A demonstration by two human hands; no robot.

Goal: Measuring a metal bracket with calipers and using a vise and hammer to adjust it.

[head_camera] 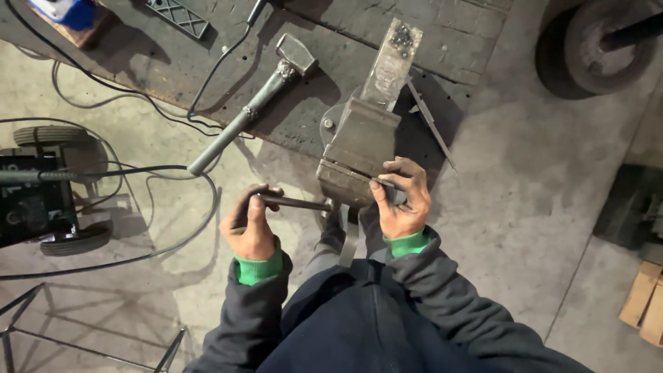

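Right now my left hand (pixel 250 224) is closed around the dark steel bar handle (pixel 293 202) of the heavy grey bench vise (pixel 359 148), while my right hand (pixel 400 200) pinches a thin flat metal strip (pixel 359 175) lying across the jaws. The strip seems seated but, I judge, not yet tightened down. Beyond, on the dark steel worktable (pixel 456 34), lie a welded steel hammer (pixel 259 97) and a slim grey rod (pixel 431 124).

Two hands, the left hand (pixel 250 228) and the right hand (pixel 400 200), one bench vise (pixel 359 141), one vise handle bar (pixel 297 203), one hammer (pixel 255 103), one wheeled welding machine (pixel 34 204) and one tabletop (pixel 173 62).
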